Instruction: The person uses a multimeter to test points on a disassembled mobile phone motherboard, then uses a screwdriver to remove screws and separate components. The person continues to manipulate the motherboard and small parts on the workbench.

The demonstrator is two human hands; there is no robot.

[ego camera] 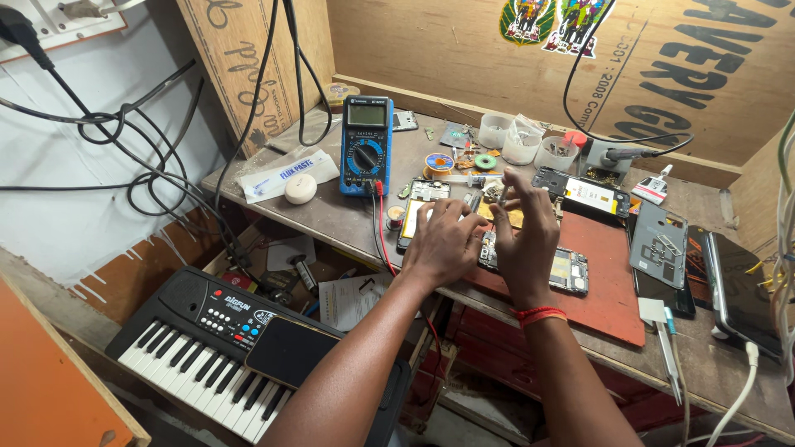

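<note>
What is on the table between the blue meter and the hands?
In the head view, between the blue meter and the left hand lie the meter's red and black wires and an opened phone, partly under the fingers.

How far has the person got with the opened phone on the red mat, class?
Done: the opened phone on the red mat has its back off, its insides bare. In hand: the right hand holds a thin tool above it; the left hand rests beside it. Left: the grey back cover lies apart.
</note>
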